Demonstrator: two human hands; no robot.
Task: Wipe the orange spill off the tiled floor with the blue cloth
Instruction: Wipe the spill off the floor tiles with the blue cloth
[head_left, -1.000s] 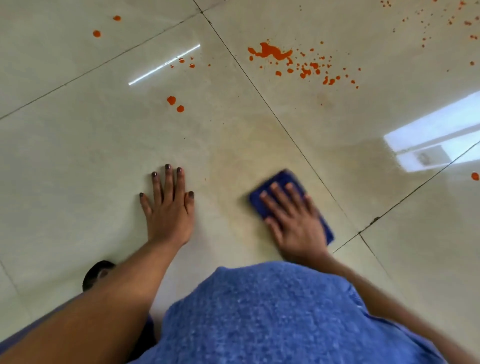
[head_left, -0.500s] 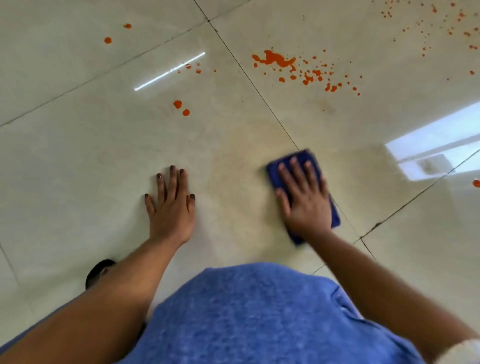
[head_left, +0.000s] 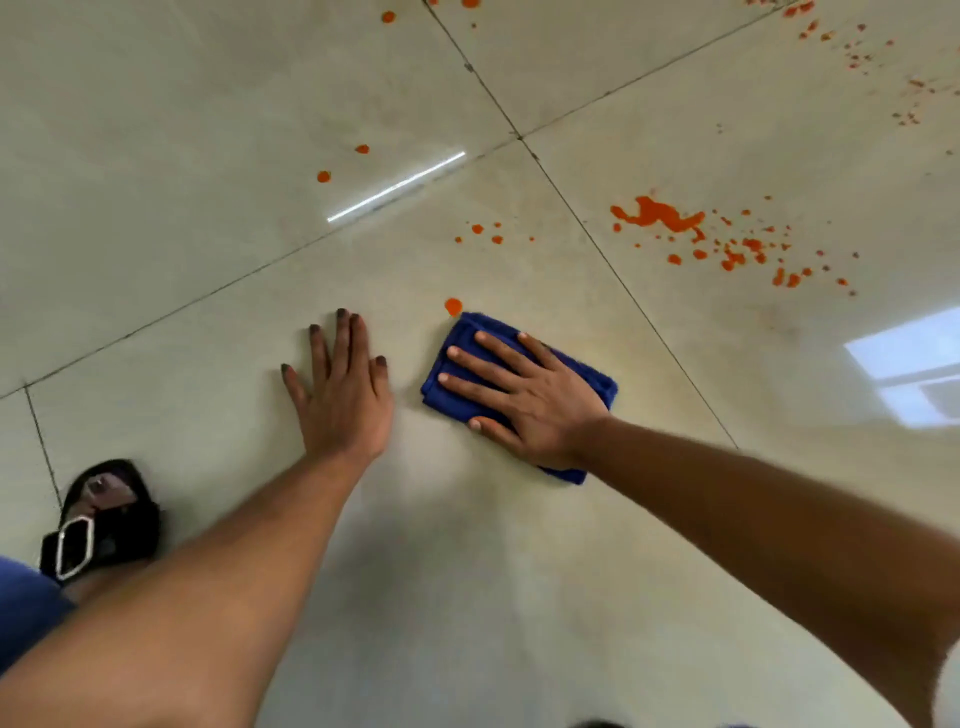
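A folded blue cloth (head_left: 467, 332) lies flat on the cream tiled floor (head_left: 156, 130). My right hand (head_left: 524, 397) presses on it with straight, spread fingers. One orange drop (head_left: 453, 306) sits just past the cloth's far left corner. My left hand (head_left: 345, 392) rests flat on the tile to the left of the cloth, fingers straight. A large orange splat (head_left: 660, 215) with many small drops trailing right lies on the tile to the far right. Smaller orange drops (head_left: 485, 233) dot the floor beyond the cloth.
A foot in a black sandal (head_left: 98, 525) stands at the lower left beside my left forearm. Dark grout lines (head_left: 519, 136) cross at the top middle. More orange specks (head_left: 878, 62) scatter at the top right. A window's glare (head_left: 914, 364) shines at the right.
My right hand has slid the blue cloth forward and left, up to the lone orange drop; a second drop beside it is gone. The view has tilted up and the sandal now shows.
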